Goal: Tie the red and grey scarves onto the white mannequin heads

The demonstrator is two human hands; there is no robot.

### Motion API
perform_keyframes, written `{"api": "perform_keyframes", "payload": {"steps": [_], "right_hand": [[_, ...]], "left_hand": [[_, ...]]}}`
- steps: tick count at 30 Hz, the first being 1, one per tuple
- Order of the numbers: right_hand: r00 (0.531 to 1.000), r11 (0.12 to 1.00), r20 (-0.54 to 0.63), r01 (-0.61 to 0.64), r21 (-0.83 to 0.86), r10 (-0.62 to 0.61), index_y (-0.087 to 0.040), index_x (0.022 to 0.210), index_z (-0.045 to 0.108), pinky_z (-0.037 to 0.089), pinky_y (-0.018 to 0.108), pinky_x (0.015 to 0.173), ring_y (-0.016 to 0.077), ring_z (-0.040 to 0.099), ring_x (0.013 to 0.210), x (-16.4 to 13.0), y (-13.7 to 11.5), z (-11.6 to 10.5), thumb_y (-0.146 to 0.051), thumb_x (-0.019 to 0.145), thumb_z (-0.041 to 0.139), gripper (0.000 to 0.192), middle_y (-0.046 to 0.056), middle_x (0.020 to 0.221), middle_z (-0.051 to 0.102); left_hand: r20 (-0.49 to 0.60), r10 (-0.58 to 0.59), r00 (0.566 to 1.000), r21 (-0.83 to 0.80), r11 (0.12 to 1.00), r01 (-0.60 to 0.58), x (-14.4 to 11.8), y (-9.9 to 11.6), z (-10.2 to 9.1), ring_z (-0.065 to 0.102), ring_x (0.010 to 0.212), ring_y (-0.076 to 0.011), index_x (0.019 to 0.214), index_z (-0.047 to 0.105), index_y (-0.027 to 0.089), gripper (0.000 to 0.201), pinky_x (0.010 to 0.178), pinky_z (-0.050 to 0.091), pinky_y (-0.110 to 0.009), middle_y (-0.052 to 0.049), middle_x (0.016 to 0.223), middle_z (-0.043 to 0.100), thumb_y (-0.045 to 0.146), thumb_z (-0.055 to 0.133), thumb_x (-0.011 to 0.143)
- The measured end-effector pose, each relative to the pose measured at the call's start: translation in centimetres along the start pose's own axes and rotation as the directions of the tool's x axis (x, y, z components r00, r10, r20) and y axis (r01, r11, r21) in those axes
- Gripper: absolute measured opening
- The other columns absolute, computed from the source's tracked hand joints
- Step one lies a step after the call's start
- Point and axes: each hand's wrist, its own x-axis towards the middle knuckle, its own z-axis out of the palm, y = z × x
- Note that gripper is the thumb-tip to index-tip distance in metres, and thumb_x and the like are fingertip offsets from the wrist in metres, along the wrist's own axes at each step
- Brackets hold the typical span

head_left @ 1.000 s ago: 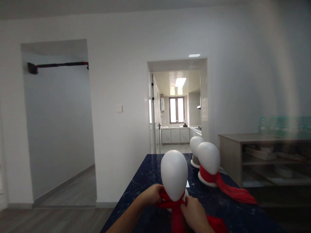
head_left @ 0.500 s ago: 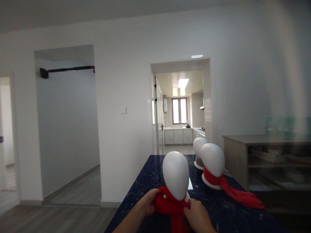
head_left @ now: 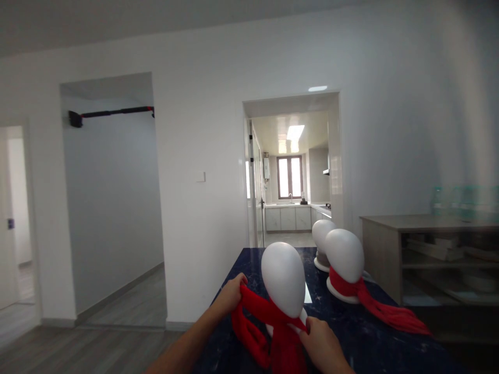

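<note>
A white mannequin head [head_left: 283, 278] stands upright on the table right in front of me. Around its neck runs a red scarf [head_left: 286, 343], one length hanging down at the front. My left hand [head_left: 233, 293] is closed on a stretch of the scarf and pulls it out to the left of the head, where a loop droops below. On the other side, my right hand [head_left: 322, 340] pinches the scarf close to the neck at the right. Its fingertips are partly hidden.
A second mannequin head [head_left: 345, 255] wears another red scarf [head_left: 390, 314] that trails along the dark blue marbled table [head_left: 249, 265]. Behind it stands a third head [head_left: 323, 234]. A wooden shelf unit [head_left: 380, 249] is at the right, and a doorway opens onto a kitchen.
My left hand has moved up and left, drawing the scarf away from the neck into a stretched band with a hanging loop. My right hand stays near the neck, still gripping.
</note>
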Motion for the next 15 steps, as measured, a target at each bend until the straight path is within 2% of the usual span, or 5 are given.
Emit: {"api": "perform_keyframes", "payload": {"steps": [3,5,10,13,15], "right_hand": [[1.0,0.999,0.002,0.017,-0.048,-0.016,-0.021,0.085,0.073,0.043,0.031,0.066,0.0298,0.08,0.091,-0.2,-0.1,0.2,-0.028,0.09,0.058,0.017,0.013,0.095,0.083],[0.999,0.997,0.003,0.037,-0.063,-0.036,-0.021,0.087,0.073,0.044,0.031,0.067,0.0299,0.08,0.092,-0.2,-0.1,0.3,-0.026,0.09,0.057,0.017,0.013,0.096,0.083],[0.999,0.995,-0.008,0.05,-0.09,-0.051,-0.023,0.088,0.073,0.044,0.031,0.067,0.0299,0.08,0.091,-0.1,0.3,0.5,-0.023,0.09,0.056,0.016,0.012,0.096,0.083],[0.999,0.995,-0.003,0.053,-0.084,-0.054,-0.023,0.088,0.073,0.044,0.031,0.067,0.0297,0.079,0.09,0.0,0.5,0.6,-0.023,0.089,0.056,0.017,0.012,0.095,0.083],[0.998,0.994,-0.004,0.058,-0.092,-0.059,-0.023,0.088,0.073,0.044,0.032,0.067,0.0302,0.079,0.09,-0.1,0.5,0.6,-0.024,0.089,0.055,0.018,0.012,0.095,0.083]], "left_hand": [[0.04,-0.015,0.999,-0.118,0.993,0.019,-0.8,-0.7,0.9,0.069,0.077,-0.0214,0.091,0.063,0.018,0.01,0.079,0.059,-0.038,-0.006,0.085,0.071,0.026,0.065,0.085],[0.103,-0.04,0.994,-0.184,0.981,0.059,-1.3,-0.6,0.9,0.072,0.08,-0.0244,0.089,0.063,0.018,0.017,0.078,0.06,-0.037,-0.007,0.086,0.074,0.023,0.067,0.074],[0.247,-0.097,0.964,-0.162,0.977,0.139,-2.3,2.0,-2.3,0.074,0.08,-0.0223,0.099,0.071,0.017,0.038,0.076,0.059,-0.03,-0.005,0.089,0.078,0.019,0.071,0.061],[0.264,-0.051,0.963,0.115,0.993,0.021,-2.2,3.5,-4.8,0.075,0.086,-0.024,0.11,0.073,0.019,0.048,0.078,0.059,-0.032,-0.005,0.099,0.079,0.016,0.071,0.061],[0.218,0.045,0.975,0.411,0.902,-0.133,-2.0,4.0,-6.0,0.074,0.094,-0.0273,0.113,0.074,0.022,0.054,0.085,0.058,-0.036,-0.006,0.105,0.078,0.012,0.07,0.06]]}}
